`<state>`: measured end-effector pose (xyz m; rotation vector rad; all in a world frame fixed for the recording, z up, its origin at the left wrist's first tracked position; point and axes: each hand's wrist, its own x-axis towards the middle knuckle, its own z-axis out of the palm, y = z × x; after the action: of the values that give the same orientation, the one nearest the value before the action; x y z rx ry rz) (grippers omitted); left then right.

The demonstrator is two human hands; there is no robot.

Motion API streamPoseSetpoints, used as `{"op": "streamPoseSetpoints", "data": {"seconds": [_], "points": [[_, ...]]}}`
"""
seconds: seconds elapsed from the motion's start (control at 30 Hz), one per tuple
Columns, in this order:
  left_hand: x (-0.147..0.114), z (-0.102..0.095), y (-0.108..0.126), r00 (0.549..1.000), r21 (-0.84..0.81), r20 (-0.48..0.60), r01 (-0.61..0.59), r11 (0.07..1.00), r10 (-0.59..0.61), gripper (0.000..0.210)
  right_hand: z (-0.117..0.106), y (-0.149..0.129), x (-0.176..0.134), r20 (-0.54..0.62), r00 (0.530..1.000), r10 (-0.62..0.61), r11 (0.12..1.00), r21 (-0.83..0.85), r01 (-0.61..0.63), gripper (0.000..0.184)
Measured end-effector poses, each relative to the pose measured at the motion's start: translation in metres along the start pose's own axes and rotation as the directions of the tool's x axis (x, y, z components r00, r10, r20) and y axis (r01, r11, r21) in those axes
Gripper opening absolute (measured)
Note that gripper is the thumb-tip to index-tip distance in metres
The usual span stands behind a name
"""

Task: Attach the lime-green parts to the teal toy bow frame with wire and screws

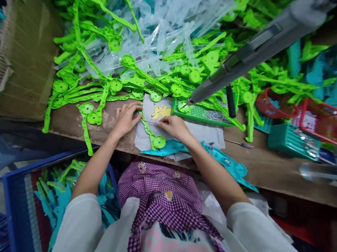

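A bright green plastic part [148,130] with a round disc at its near end lies on a grey cloth [181,136] with a yellow cartoon print. My left hand [127,118] grips its far end between thumb and fingers. Just right of the part is my right hand [173,127], its thumb and fingertips pinched together; whatever they hold is too small to make out. Below the cloth, a teal plastic piece [226,162] lies along the table edge. A green basket [206,114] of small metal pieces stands beyond my right hand.
A grey power screwdriver [248,55] hangs over the right side. Green parts [151,79] and clear pieces [157,19] heap across the back. Red baskets [324,121] and a teal container [291,137] stand right, a cardboard box [29,60] left, a blue crate [19,222] below.
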<state>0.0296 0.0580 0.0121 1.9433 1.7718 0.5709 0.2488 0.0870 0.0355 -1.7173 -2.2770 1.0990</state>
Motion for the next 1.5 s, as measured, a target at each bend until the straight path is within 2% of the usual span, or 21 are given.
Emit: {"op": "streamPoseSetpoints", "data": {"seconds": [0.17, 0.27, 0.37, 0.43, 0.5, 0.57, 0.63, 0.7, 0.8, 0.9, 1.0, 1.07, 1.13, 1.27, 1.5], "points": [[-0.001, -0.002, 0.001, 1.000, 0.001, 0.011, -0.002, 1.000, 0.002, 0.029, 0.013, 0.003, 0.003, -0.035, 0.999, -0.013, 0.991, 0.136, 0.017, 0.027], [-0.001, -0.002, 0.000, 1.000, -0.006, 0.000, 0.002, 1.000, -0.002, 0.030, 0.011, -0.003, -0.004, -0.052, 0.993, -0.109, 0.993, -0.040, 0.107, 0.024], [0.000, -0.001, -0.001, 1.000, -0.017, -0.006, 0.010, 1.000, -0.010, 0.030, 0.004, -0.010, -0.012, -0.012, 0.980, -0.201, 0.947, -0.260, 0.191, 0.024], [0.000, -0.001, -0.001, 1.000, -0.019, -0.003, 0.013, 1.000, -0.013, 0.031, -0.001, -0.014, -0.014, 0.034, 0.972, -0.232, 0.928, -0.291, 0.232, 0.023], [0.001, -0.001, 0.000, 1.000, -0.019, -0.004, 0.005, 1.000, -0.005, 0.031, -0.004, -0.014, -0.011, 0.083, 0.962, -0.259, 0.934, -0.233, 0.272, 0.021], [0.001, -0.001, 0.000, 1.000, -0.017, -0.007, 0.001, 1.000, -0.001, 0.031, -0.004, -0.012, -0.004, 0.153, 0.945, -0.288, 0.949, -0.090, 0.303, 0.022], [0.002, -0.001, 0.000, 1.000, -0.014, -0.006, 0.004, 1.000, -0.004, 0.031, 0.000, -0.008, 0.003, 0.223, 0.928, -0.300, 0.954, 0.058, 0.294, 0.026], [0.002, 0.000, 0.000, 1.000, -0.009, -0.004, 0.012, 1.000, -0.012, 0.031, 0.003, -0.004, 0.009, 0.252, 0.925, -0.283, 0.959, 0.102, 0.266, 0.027], [0.002, 0.000, 0.000, 1.000, 0.003, 0.000, 0.020, 1.000, -0.020, 0.030, 0.008, -0.003, 0.009, 0.191, 0.950, -0.247, 0.969, 0.019, 0.247, 0.020], [0.001, 0.000, 0.001, 1.000, 0.004, 0.003, 0.020, 1.000, -0.020, 0.030, 0.009, -0.007, -0.001, 0.124, 0.951, -0.284, 0.942, -0.150, 0.301, 0.023], [0.001, 0.000, 0.001, 1.000, -0.016, 0.001, 0.017, 1.000, -0.017, 0.030, 0.009, -0.016, -0.012, 0.186, 0.914, -0.360, 0.828, -0.387, 0.406, 0.030], [0.001, 0.000, 0.001, 1.000, -0.025, 0.002, 0.018, 1.000, -0.018, 0.030, 0.008, -0.021, -0.017, 0.224, 0.906, -0.360, 0.776, -0.467, 0.424, 0.033], [0.001, 0.000, 0.001, 1.000, -0.022, 0.005, 0.023, 0.999, -0.023, 0.030, 0.006, -0.024, -0.017, 0.214, 0.914, -0.344, 0.789, -0.461, 0.405, 0.032], [0.002, 0.000, 0.001, 0.999, -0.004, 0.014, 0.031, 1.000, -0.031, 0.028, 0.003, -0.023, -0.010, 0.192, 0.919, -0.345, 0.873, -0.295, 0.389, 0.027], [0.003, -0.001, -0.001, 1.000, -0.005, 0.006, 0.021, 1.000, -0.021, 0.029, 0.006, -0.026, 0.008, 0.151, 0.961, -0.230, 0.948, -0.188, 0.256, 0.016]]}}
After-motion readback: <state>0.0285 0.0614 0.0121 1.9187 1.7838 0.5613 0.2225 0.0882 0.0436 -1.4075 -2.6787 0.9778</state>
